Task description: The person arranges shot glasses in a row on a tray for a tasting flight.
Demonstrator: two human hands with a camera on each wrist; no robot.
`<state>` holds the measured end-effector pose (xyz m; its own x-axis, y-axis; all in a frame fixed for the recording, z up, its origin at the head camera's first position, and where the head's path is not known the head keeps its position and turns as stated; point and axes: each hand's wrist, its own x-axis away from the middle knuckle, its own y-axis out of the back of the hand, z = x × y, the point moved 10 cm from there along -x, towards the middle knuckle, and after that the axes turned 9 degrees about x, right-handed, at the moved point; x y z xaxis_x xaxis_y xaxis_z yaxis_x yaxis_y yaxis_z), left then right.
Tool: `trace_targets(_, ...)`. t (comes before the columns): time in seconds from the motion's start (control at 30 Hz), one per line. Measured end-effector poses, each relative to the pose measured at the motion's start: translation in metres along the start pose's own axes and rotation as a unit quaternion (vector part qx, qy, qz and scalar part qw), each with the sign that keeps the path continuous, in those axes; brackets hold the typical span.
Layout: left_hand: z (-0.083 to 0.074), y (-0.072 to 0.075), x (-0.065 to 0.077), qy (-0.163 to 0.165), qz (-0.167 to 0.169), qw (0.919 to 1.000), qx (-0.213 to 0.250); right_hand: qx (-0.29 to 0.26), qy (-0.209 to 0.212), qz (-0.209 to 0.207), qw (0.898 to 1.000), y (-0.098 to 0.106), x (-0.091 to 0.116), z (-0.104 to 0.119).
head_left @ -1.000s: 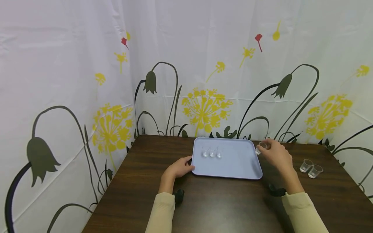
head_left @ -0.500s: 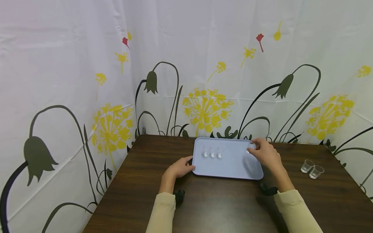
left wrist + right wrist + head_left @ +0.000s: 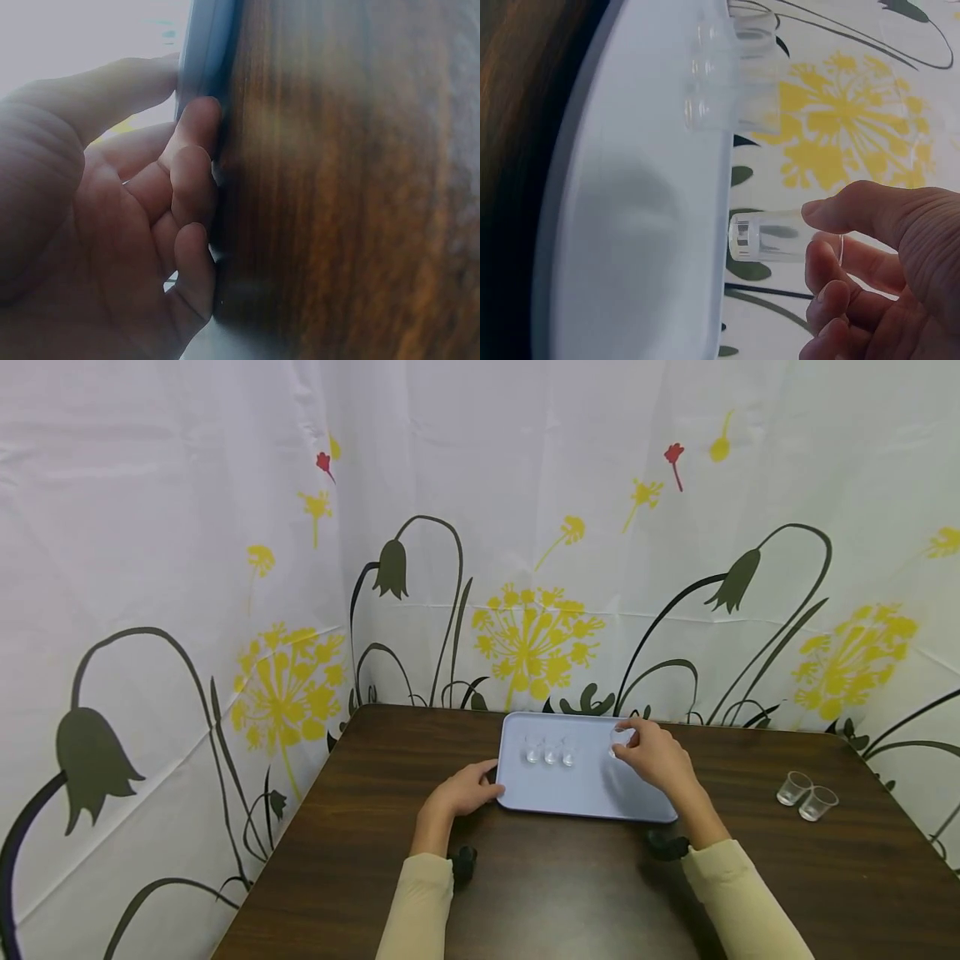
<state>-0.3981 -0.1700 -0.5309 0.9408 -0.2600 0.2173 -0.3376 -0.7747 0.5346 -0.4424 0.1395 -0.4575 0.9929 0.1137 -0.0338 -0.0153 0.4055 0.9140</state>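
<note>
A pale blue rectangular tray (image 3: 570,792) lies on the table, three clear shot glasses (image 3: 551,753) standing in a row on its left half. My left hand (image 3: 463,789) grips the tray's left edge; in the left wrist view the thumb (image 3: 142,94) lies on the rim and the fingers curl at the side. Above the tray's right half, my right hand (image 3: 658,758) pinches another clear shot glass (image 3: 772,236) near its rim between thumb and fingers. Its base appears raised off the tray in the right wrist view.
Two more clear shot glasses, one left (image 3: 792,789) and one right (image 3: 817,804), stand side by side on the dark wooden table (image 3: 555,885), right of the tray. A white flower-patterned curtain (image 3: 465,443) hangs behind the table.
My right hand has carried its shot glass leftward, from beside the tray's right edge to above the tray. My left hand keeps its grip on the tray's edge.
</note>
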Motion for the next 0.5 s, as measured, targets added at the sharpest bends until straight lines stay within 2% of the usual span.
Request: trace_targets(0.5, -0.001, 0.001, 0.001, 0.003, -0.003, 1.0, -0.005, 0.002, 0.028, 0.02, 0.999, -0.024, -0.008, 0.025)
